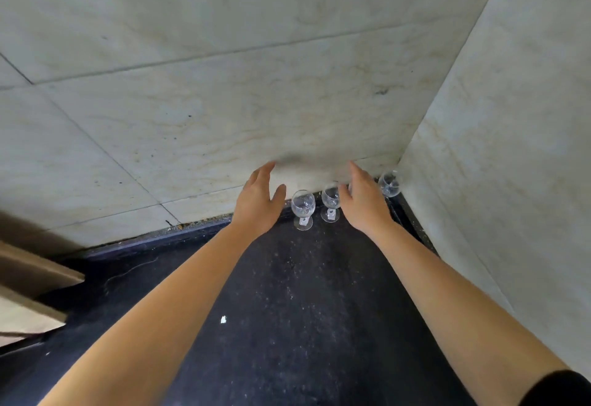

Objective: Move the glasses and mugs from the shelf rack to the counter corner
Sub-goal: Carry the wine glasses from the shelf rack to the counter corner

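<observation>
Bench [287, 293]: a dark speckled top running away from the person into a far-right corner, where two pale tiled walls [224, 101] meet.

Glasses: three clear stemmed glasses stand upright in a row along the bench's far edge, stems vertical. The left glass [303, 208] and the middle glass [331, 201] are just beside each other; the corner glass [389, 183] sits apart from them, tight in the far-right corner.

Left hand [260, 199]: spread wide and empty, palm turned inward, thumb near the bowl of the left glass but not clearly touching it.

Right hand [364, 200]: also spread and empty, lying over the gap between the middle glass and the corner glass; whether its thumb side touches the middle glass's bowl I cannot tell.

Key relation: the left and middle glasses lie between the two hands, each just beside its nearer hand; the corner glass is beyond the right hand, toward the wall junction.

Judgement: the three glasses look already placed at the corner, with nothing held, so the next fetch would have to come from a rack outside this view.

Risk: tall, narrow-footed glasses close together; a careless sweep of a hand could tip one into its neighbour.

Hidden or unclear: no shelf rack and no mugs are in view; a brown edge at the bench's near-left side is cut off and unidentifiable; the right hand may cover something between the middle and corner glasses; small pale marks on the feet cannot be read.
</observation>
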### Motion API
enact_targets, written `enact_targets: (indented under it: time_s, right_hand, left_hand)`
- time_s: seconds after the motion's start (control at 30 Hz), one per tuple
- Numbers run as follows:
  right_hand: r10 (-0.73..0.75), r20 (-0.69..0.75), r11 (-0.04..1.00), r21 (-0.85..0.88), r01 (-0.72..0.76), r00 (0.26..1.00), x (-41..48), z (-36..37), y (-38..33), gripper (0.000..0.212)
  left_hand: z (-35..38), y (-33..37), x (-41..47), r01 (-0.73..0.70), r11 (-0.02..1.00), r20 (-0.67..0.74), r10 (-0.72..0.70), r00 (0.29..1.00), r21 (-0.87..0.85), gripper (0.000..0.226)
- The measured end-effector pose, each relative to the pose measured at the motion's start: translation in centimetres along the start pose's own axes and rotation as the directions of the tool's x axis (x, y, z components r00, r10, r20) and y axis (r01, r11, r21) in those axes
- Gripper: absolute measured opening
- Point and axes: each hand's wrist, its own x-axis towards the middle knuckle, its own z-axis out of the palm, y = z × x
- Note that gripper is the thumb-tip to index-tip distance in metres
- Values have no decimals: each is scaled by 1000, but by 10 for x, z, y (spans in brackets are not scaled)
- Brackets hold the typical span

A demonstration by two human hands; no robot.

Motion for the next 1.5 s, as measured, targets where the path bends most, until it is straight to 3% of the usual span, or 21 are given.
enact_targets:
  time_s: [0.2,0.4,0.57,0.73,1.03,1.27,1.37,1.5]
  right_hand:
    - [-311,-246,945,19,326,918,-9,-57,-94,48]
    - [-591,-166,785,108,610,790,-47,-23,-196,50]
    - [-803,-34,574,222,788,595,-139,33,-297,51]
    - [-952,-14,281,359,890,306,-280,66,-396,49]
    - [-977,-137,-212,504,837,-165,-614,106,-502,50]
    - [-904,-158,-408,593,694,-396,-897,130,-535,56]
    - [-864,-183,-467,639,611,-469,-990,139,-537,57]
    - [-802,-207,-529,680,508,-560,-1088,157,-541,57]
  left_hand:
    - [-112,37,-50,-51,996,-332,74,940,79,47]
    - [-196,14,-174,152,951,-609,47,791,270,46]
    - [-248,-12,-327,470,832,-773,-80,629,296,48]
    - [-291,-11,-505,703,685,-913,-139,385,192,48]
    - [-303,27,-843,920,389,-993,-119,-5,-51,50]
    - [-293,59,-1101,969,86,-968,-121,-221,-232,59]
    - [-282,72,-1185,940,4,-934,-110,-339,-341,63]
    - [-269,78,-1269,903,-72,-900,-74,-429,-424,60]
